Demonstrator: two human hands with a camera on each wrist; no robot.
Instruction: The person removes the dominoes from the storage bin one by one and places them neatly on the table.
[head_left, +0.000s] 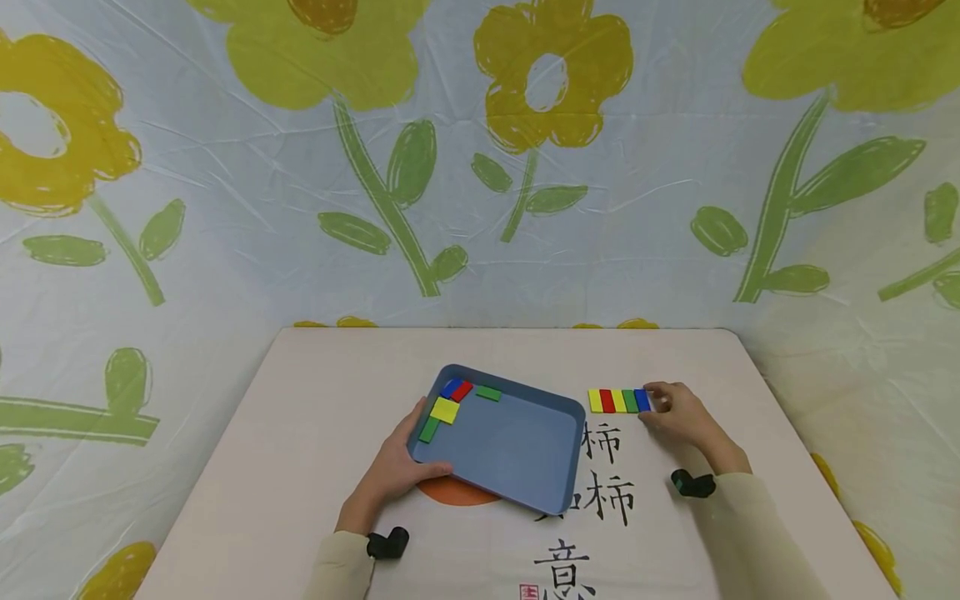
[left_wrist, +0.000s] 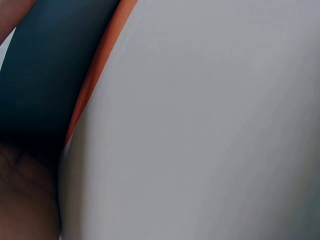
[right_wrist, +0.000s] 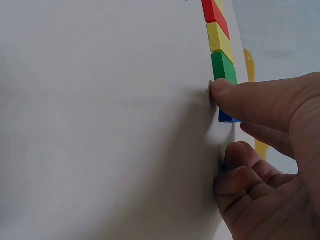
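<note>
My left hand [head_left: 397, 458] grips the near left corner of a blue-grey tray [head_left: 502, 450], thumb along the near rim and fingers along the left side. In the left wrist view, the tray's dark outer wall [left_wrist: 50, 70] shows beside part of that hand. Right of the tray, a row of flat coloured blocks runs yellow [head_left: 595, 401], red [head_left: 607, 401], yellow, green [head_left: 631, 401] and blue. My right hand [head_left: 678, 415] pinches the blue block [right_wrist: 226, 117] at the row's right end between thumb and finger; its other fingers are curled in the right wrist view.
Inside the tray, at its left, lie a blue block [head_left: 452, 388], a red block [head_left: 462, 391], a yellow piece [head_left: 446, 409] and two green blocks [head_left: 489, 393]. The pale table cloth [head_left: 322, 392] carries black characters and an orange shape [head_left: 459, 493]. A flowered curtain hangs behind.
</note>
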